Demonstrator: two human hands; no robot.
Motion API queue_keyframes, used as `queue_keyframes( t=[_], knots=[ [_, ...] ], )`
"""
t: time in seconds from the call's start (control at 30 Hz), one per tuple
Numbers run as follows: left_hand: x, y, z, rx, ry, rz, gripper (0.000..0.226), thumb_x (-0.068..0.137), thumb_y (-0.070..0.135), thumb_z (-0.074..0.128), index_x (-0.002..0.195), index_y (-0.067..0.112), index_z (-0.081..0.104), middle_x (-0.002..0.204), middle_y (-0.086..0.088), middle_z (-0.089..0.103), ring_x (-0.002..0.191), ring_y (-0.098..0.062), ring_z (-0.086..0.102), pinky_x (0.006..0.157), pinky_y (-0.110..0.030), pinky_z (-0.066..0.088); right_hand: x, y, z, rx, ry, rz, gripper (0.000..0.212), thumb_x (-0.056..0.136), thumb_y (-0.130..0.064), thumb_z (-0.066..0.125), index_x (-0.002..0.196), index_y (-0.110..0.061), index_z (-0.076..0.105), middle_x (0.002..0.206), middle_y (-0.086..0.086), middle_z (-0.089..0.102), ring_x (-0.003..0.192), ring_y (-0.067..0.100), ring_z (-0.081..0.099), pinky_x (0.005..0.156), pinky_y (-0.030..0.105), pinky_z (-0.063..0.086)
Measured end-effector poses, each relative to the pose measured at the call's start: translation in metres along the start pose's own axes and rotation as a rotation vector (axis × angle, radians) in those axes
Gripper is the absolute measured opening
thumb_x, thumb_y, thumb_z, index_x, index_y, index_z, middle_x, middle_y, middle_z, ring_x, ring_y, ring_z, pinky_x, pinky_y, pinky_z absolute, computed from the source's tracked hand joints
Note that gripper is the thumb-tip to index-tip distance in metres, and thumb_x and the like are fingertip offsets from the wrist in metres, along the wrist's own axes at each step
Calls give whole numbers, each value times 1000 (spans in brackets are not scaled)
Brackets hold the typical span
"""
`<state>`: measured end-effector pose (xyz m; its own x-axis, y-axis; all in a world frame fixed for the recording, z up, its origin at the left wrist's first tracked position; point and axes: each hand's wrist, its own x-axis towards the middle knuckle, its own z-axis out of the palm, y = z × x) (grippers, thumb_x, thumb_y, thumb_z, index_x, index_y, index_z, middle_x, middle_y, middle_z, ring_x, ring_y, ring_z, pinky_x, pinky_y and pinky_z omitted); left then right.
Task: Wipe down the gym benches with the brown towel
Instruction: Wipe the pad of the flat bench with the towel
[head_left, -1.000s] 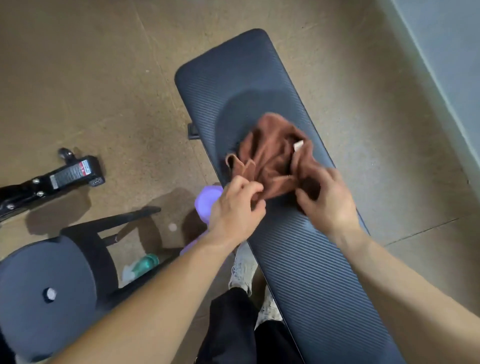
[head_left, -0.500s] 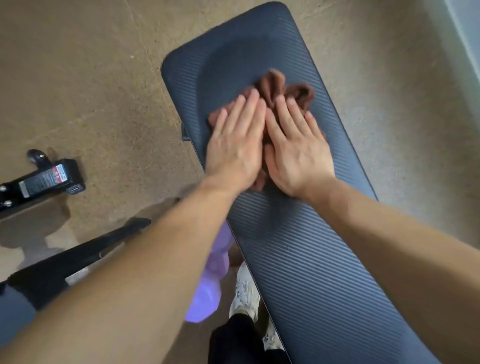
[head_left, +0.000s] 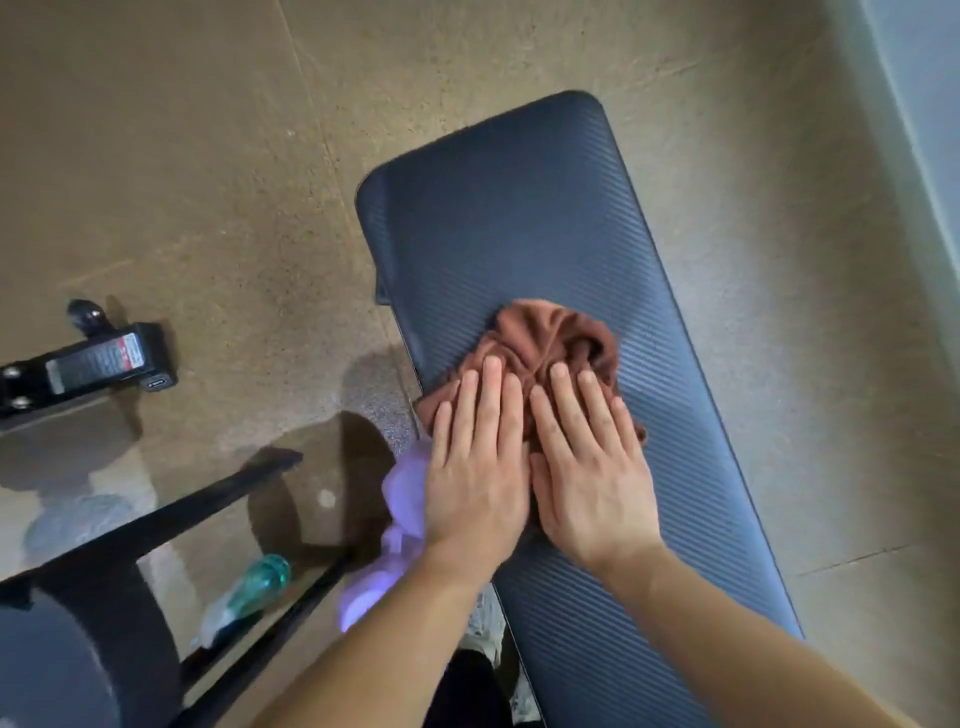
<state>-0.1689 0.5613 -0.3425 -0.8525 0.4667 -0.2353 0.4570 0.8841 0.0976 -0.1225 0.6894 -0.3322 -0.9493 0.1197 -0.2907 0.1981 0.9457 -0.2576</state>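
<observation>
A dark ribbed gym bench (head_left: 524, 208) runs from the upper middle down to the lower right. The crumpled brown towel (head_left: 550, 332) lies on its pad, near the bench's left edge. My left hand (head_left: 475, 467) and my right hand (head_left: 587, 467) lie side by side, flat on the towel's near part, fingers straight and pointing away from me. Both palms press the cloth onto the pad. The near half of the towel is hidden under my hands.
Tan floor surrounds the bench. A purple object (head_left: 400, 509) sits at the bench's left side under my left wrist. A teal bottle (head_left: 249, 592) lies on the floor by black frame bars (head_left: 171, 519). A black equipment foot (head_left: 98, 358) is at far left. A wall (head_left: 919, 104) runs along the right.
A second ago my fingers were bunching the towel; then both hands went flat on it and pushed it toward the far end. Now hands and towel have slid back toward me.
</observation>
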Motion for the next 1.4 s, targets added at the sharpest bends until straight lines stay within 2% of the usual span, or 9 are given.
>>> queue_keyframes(
  t=[0.2,0.3,0.47,0.6,0.73,0.93,1.1,1.23,1.4],
  knots=[
    [77,-38,-13,25,39,-66,59,103,30,34,157,10,21,165,-12,12,152,-26,14,121,-44,17,88,2,-21,-54,-10,-207,61,98,-39,36,156,-22,31,165,2,21,154,23,16,123,47,17],
    [143,-62,-25,37,124,-124,58,102,29,32,155,9,22,164,-13,17,151,-27,19,120,-45,20,168,-9,-41,-47,36,-216,58,101,-45,29,157,-28,29,166,0,18,154,22,13,124,45,11],
    [222,-69,-53,4,86,-191,59,104,36,28,158,15,15,166,-5,10,153,-25,9,123,-48,12,242,-1,-68,-2,74,-94,60,97,-50,27,155,-34,30,168,0,10,155,21,4,125,45,7],
    [226,-24,-50,26,76,-144,62,104,42,21,159,16,8,167,-1,4,153,-26,2,123,-48,7,219,28,-67,43,149,28,60,98,-47,28,155,-29,32,168,5,9,155,24,3,124,45,8],
    [151,30,-25,-32,82,14,63,103,39,23,159,14,10,167,-3,2,154,-26,2,123,-47,9,130,61,-50,40,196,59,57,100,-39,35,153,-19,38,166,10,18,154,29,11,123,47,15],
    [11,57,8,-90,0,112,65,100,30,35,158,14,11,167,-2,5,154,-25,4,123,-45,12,-20,51,-3,39,83,119,59,99,-36,40,155,-20,33,166,9,18,154,28,10,123,48,17],
    [-94,38,24,-14,-151,217,69,100,27,33,157,9,0,166,-8,-5,153,-29,0,122,-49,17,-115,20,31,21,-14,-8,60,100,-39,37,154,-12,36,165,11,19,154,29,13,122,48,19],
    [-79,23,17,12,-140,200,65,101,29,33,158,8,9,166,-9,5,153,-29,8,120,-48,22,-90,22,31,-6,21,-129,58,101,-35,41,154,-11,35,164,12,21,153,27,15,121,49,25],
    [46,36,-6,-33,0,80,61,101,32,35,157,13,21,166,-5,11,152,-27,12,122,-46,16,29,50,-11,45,96,12,60,99,-39,36,155,-17,34,166,9,19,154,26,13,123,46,13]
  ],
)
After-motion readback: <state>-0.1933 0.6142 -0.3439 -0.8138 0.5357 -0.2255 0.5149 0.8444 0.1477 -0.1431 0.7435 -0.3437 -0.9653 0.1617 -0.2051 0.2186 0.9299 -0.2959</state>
